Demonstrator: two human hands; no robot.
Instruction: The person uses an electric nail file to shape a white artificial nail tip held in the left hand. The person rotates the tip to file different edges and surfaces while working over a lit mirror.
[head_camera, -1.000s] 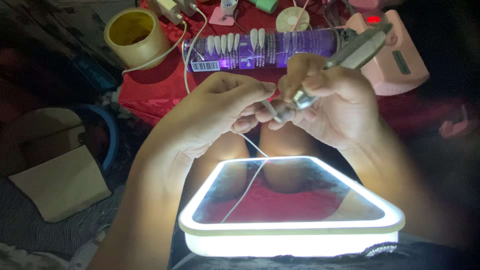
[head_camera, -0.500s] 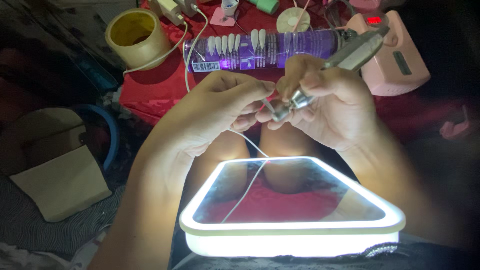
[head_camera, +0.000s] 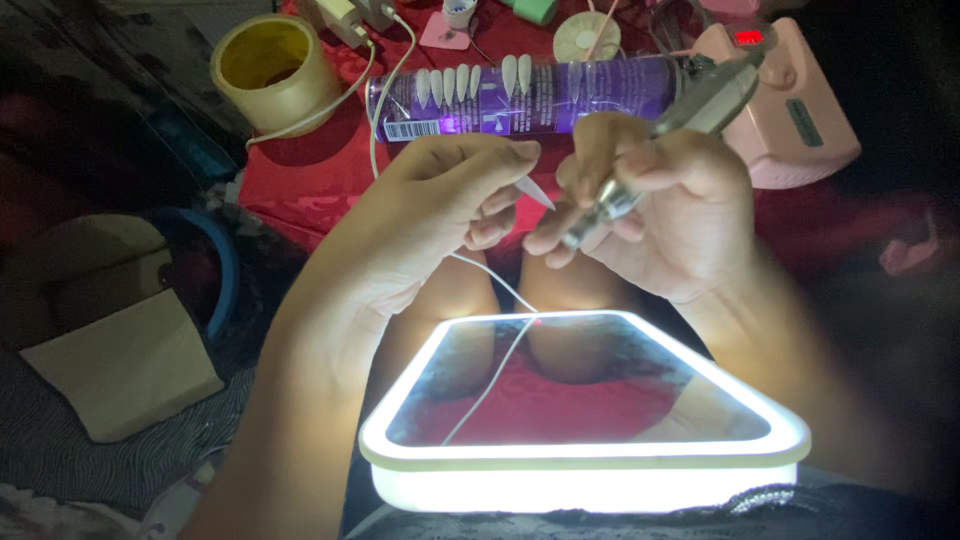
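My left hand (head_camera: 435, 215) pinches a pale pointed false nail tip (head_camera: 535, 190) between thumb and fingers, its point aimed right. My right hand (head_camera: 655, 210) grips a silver nail drill handpiece (head_camera: 660, 140) like a pen, its metal nose angled down-left, a short gap from the nail tip. Both hands hover above a lit rectangular mirror (head_camera: 585, 455) on my lap.
Behind the hands a purple bottle (head_camera: 520, 95) lies on a red cloth, with several white nail tips stuck along it. A roll of tan tape (head_camera: 272, 70) stands at the back left, a pink drill unit (head_camera: 800, 110) at the back right. A white cable (head_camera: 495, 280) runs down over the mirror.
The drill's nose has come off the nail tip and swung down. My left hand has lifted slightly, so the nail tip now shows free and pointing right.
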